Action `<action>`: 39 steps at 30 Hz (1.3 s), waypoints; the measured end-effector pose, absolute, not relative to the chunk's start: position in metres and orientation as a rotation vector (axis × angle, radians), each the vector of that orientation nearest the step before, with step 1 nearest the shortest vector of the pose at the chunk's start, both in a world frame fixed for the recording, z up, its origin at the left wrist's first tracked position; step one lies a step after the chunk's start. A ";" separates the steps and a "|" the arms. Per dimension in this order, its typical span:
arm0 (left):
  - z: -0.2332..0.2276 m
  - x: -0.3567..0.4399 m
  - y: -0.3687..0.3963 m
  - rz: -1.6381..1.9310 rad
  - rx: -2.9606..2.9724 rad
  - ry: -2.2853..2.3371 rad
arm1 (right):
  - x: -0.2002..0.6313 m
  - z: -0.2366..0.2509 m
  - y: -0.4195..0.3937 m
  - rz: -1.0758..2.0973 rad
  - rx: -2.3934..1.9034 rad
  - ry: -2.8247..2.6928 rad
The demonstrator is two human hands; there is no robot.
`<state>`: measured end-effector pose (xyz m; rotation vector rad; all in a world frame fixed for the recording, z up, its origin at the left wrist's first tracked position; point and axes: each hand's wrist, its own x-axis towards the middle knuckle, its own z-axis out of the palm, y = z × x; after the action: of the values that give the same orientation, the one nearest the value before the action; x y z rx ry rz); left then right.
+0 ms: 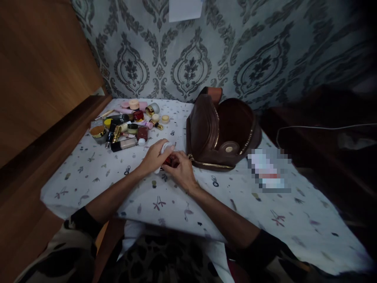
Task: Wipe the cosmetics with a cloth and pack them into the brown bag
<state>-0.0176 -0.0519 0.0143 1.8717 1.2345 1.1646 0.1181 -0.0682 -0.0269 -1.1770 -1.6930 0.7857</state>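
Both my hands meet at the middle of the table. My left hand point(153, 158) is closed around a small white tube or bottle point(165, 149). My right hand point(181, 169) grips a small red item point(168, 160) right against it; most of that item is hidden by my fingers. Just to the right of my hands stands an open brown leather bag point(224, 133) with a gold zipper, its flap tipped back toward the wall.
Several cosmetics lie scattered at the back left: jars, lipsticks, a foundation bottle point(126, 144). A patterned white cloth point(265, 212) covers the table. A wooden panel point(38, 78) stands at the left, patterned wallpaper behind, a dark surface with a white cable point(324, 127) at right.
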 end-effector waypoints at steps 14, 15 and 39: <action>0.011 -0.038 -0.034 1.198 1.743 1.397 | 0.116 -0.036 -0.074 0.832 -1.017 -1.943; 0.011 -0.039 -0.033 1.203 1.724 1.389 | 0.116 -0.036 -0.074 0.847 -1.016 -1.935; 0.017 -0.040 -0.037 1.178 1.910 1.422 | 0.114 -0.036 -0.068 0.791 -1.058 -1.918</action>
<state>-0.0398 -0.0372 0.0170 1.9104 1.4221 1.1778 0.1141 -0.0683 -0.0364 -1.0585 -1.9177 0.7914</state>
